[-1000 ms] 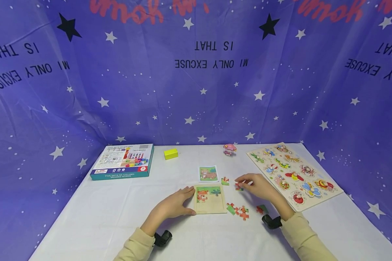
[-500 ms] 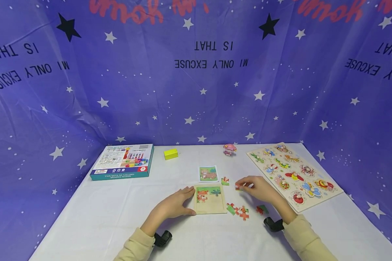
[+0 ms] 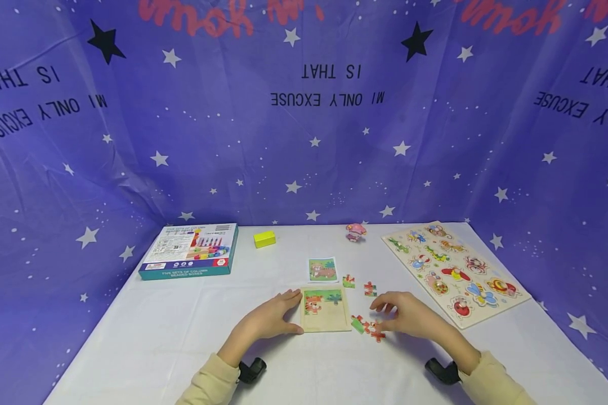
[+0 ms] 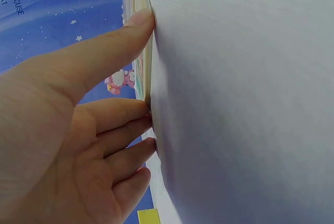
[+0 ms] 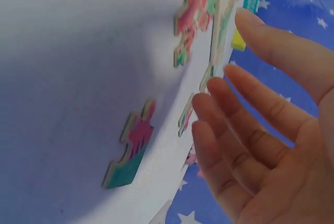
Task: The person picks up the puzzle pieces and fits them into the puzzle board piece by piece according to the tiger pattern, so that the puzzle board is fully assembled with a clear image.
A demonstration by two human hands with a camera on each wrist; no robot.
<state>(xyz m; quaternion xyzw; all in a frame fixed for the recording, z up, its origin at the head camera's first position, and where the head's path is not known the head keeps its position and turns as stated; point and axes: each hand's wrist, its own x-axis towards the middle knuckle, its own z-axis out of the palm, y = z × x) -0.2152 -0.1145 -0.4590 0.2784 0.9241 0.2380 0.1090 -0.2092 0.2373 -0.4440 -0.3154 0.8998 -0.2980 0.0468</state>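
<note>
Hovering with relaxed fingers and holding nothing, the right hand (image 3: 407,316) is hanging just beside the cluster of jigsaw pieces (image 3: 369,328), which is lying at about eight to nine o'clock from it, with twelve at the table's far edge. The cluster is stretching from ten to four o'clock, and the right hand is sitting nearer to it than the left hand (image 3: 268,319). That one is resting straight fingers and its thumb against the nine o'clock edge of the wooden tray (image 3: 329,322), which is lying at ten from the cluster. From the head, the right thumb is seeming to meet the cluster; the right wrist view is showing a gap. It is also showing a pink-and-green piece (image 5: 134,151), probably being covered by the hand in the head view.
</note>
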